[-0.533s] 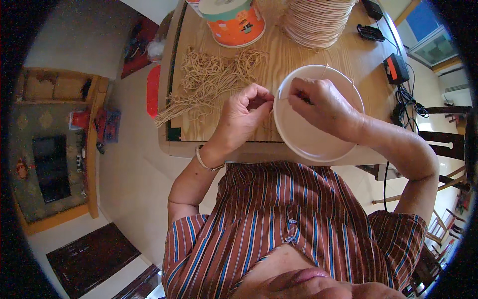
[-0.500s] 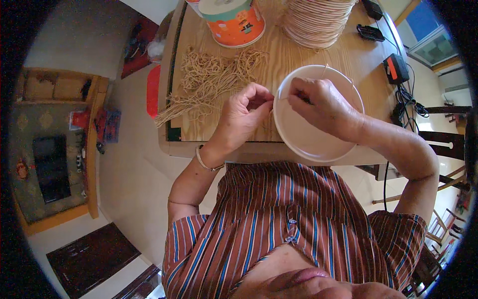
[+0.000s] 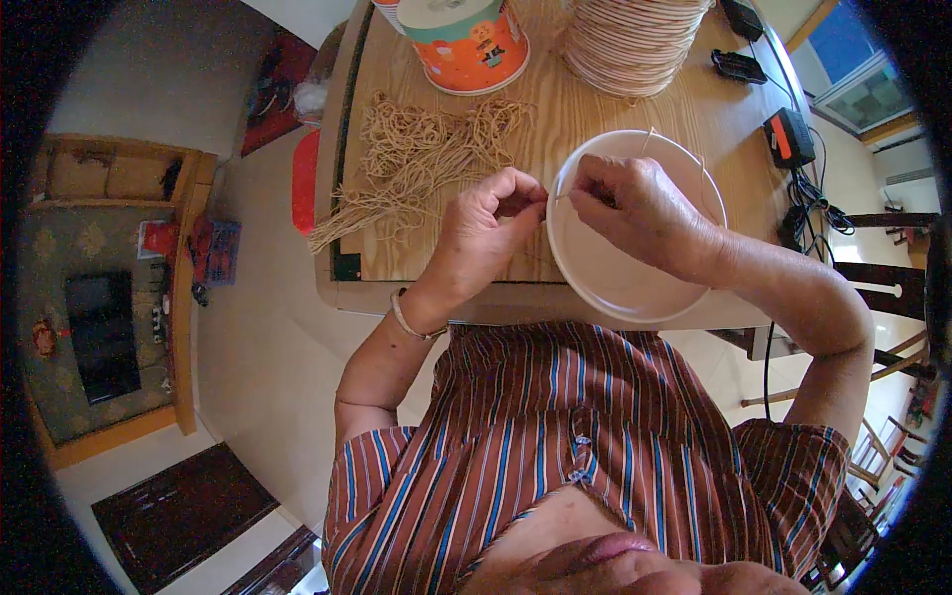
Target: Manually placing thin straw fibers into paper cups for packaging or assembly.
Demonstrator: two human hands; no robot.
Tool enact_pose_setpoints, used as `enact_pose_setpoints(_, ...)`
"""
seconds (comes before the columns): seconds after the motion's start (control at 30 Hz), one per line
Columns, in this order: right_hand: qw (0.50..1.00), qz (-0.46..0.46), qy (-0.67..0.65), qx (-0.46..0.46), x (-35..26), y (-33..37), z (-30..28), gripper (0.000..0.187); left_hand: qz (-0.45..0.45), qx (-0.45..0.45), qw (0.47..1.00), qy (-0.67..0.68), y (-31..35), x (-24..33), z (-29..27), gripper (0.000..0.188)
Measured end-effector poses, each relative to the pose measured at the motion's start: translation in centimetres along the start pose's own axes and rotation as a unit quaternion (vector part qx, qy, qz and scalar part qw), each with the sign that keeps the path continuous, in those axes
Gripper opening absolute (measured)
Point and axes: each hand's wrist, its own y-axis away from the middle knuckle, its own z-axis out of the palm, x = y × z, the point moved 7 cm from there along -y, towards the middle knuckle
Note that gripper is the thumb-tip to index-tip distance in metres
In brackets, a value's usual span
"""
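A white round paper tub (image 3: 635, 293) sits at the near table edge, its open mouth facing me. My right hand (image 3: 640, 208) reaches over and into the mouth with fingers pinched together near the left rim. Just outside that rim, my left hand (image 3: 491, 228) pinches with thumb and forefinger. A short pale strand of cord (image 3: 558, 197) shows at the rim between the two sets of fingertips; their exact grip is partly hidden. More thin cord (image 3: 703, 171) runs along the far right rim of the tub.
A tangled pile of tan cords (image 3: 426, 149) lies on the wooden table (image 3: 555, 109) beyond my left hand. Behind stand an orange printed tub (image 3: 471, 55), upside down, and a tall stack of nested tubs (image 3: 635, 45). An orange-black device (image 3: 788, 139) and black cables (image 3: 818, 208) line the right edge.
Almost nothing differs. Both hands stay at the tub's left rim, with only a very slight shift of the fingers and tub.
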Motion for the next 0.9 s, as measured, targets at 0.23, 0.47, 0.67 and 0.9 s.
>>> enact_pose_setpoints(0.23,1.000,0.014,-0.007,-0.003,-0.2,0.1,-0.1,0.025,-0.001,0.007,1.000,0.002,0.0,-0.3,-0.1,0.009)
enact_pose_setpoints(0.47,1.000,0.015,-0.010,-0.002,0.2,-0.1,0.2,0.024,0.047,0.029,0.998,0.011,0.2,0.9,0.2,0.015)
enact_pose_setpoints(0.67,1.000,0.006,-0.018,0.000,0.2,-0.1,0.2,0.025,0.138,0.066,0.973,-0.170,0.4,1.8,0.0,0.013)
enact_pose_setpoints(0.9,1.000,0.014,-0.016,-0.008,0.1,-0.2,0.2,0.024,0.172,0.072,0.968,-0.167,0.5,2.6,0.2,0.008)
